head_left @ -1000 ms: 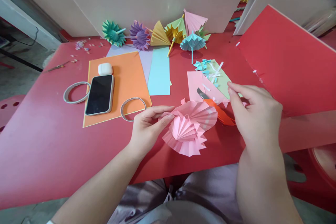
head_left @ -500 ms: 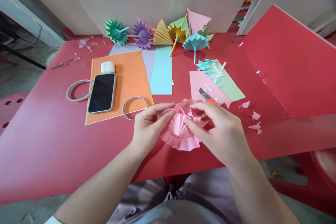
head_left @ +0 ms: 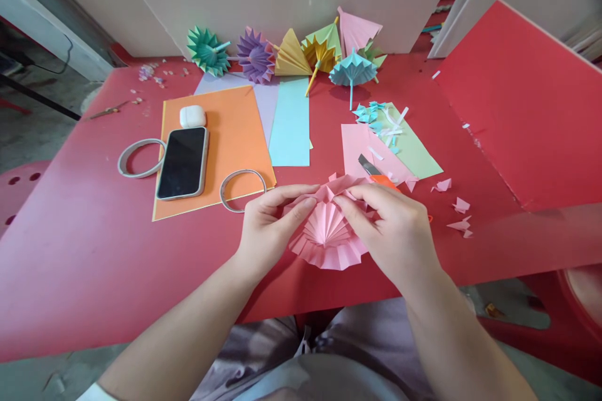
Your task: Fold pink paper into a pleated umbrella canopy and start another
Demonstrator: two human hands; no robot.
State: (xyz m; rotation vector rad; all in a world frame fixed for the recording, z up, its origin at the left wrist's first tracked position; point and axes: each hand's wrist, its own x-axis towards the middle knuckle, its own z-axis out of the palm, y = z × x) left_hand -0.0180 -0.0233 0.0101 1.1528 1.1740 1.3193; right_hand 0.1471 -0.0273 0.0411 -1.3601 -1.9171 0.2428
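Observation:
A pleated pink paper umbrella top (head_left: pixel 327 235) is spread in a ring in front of me, its folds fanning from the centre. My left hand (head_left: pixel 277 219) pinches its far left rim between thumb and fingers. On the far right rim, my right hand (head_left: pixel 383 219) is closed with thumb and forefinger on a fold. Just beyond the right hand lies a scissors-like tool with a dark blade (head_left: pixel 369 165) and an orange handle (head_left: pixel 384 182), partly hidden by that hand. Small pink paper scraps (head_left: pixel 461 205) lie to the right.
Finished paper umbrellas (head_left: pixel 352 69) stand along the back wall. At left, a phone (head_left: pixel 182 163) and white earbud case (head_left: pixel 192 116) rest on orange paper (head_left: pixel 235 131), near two tape rolls (head_left: pixel 136 172). A red board (head_left: pixel 527 113) leans at right. Cut scraps (head_left: pixel 369 114) lie on green paper (head_left: pixel 421 160).
My right thumb and fingers have closed onto the far rim of the pink umbrella top. The left hand keeps its pinch. The view has shifted slightly.

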